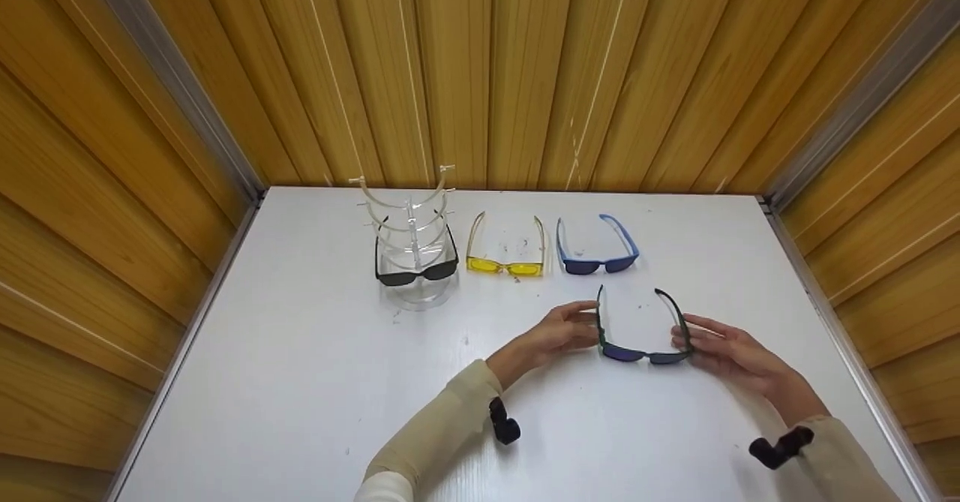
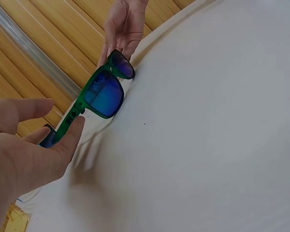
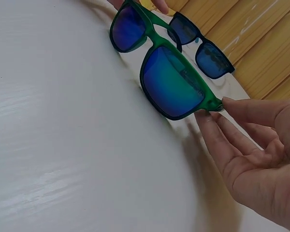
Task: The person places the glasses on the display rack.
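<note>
A pair of green-framed sunglasses (image 1: 634, 355) with blue-purple mirrored lenses is unfolded, lenses toward the person. My right hand (image 1: 739, 356) pinches its right hinge end; in the right wrist view the thumb is above and the fingertips (image 3: 208, 121) below. On the other side, my left hand (image 1: 559, 331) has its fingers stretched out to the left temple arm. In the left wrist view one fingertip (image 2: 78, 123) is right at the hinge, and the thumb stands apart from the frame.
Behind, yellow-lensed glasses (image 1: 506, 268) and blue sunglasses (image 1: 600, 265) lie unfolded on the white table (image 1: 300, 412). A clear display stand (image 1: 414, 239) at left holds black sunglasses (image 1: 418, 274) on a low tier. Wood-patterned walls (image 1: 525, 74) enclose the back and sides.
</note>
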Motion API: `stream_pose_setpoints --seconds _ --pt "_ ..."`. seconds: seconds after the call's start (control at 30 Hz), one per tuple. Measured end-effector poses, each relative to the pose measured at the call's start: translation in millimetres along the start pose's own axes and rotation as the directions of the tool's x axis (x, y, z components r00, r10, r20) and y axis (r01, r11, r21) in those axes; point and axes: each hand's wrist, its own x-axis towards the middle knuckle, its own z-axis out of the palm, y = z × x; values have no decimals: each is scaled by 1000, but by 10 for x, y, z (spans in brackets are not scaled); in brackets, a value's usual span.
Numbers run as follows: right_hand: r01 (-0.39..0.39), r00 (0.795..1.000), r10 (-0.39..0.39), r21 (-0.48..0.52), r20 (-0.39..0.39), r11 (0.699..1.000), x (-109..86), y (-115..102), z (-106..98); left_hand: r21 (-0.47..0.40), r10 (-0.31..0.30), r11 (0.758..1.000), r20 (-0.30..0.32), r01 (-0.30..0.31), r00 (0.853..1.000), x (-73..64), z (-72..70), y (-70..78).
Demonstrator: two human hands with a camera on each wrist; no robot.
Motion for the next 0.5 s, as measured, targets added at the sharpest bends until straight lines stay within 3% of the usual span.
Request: stream_pose_setpoints --seconds 0.33,0.5 --pt "5 1000 -5 4 0 1000 -14 -9 91 -35 -2 999 21 3 1000 -61 -29 14" --pt "8 1000 -8 -8 4 1000 -9 -16 158 -8 2 1000 27 -2 1000 -101 -38 48"
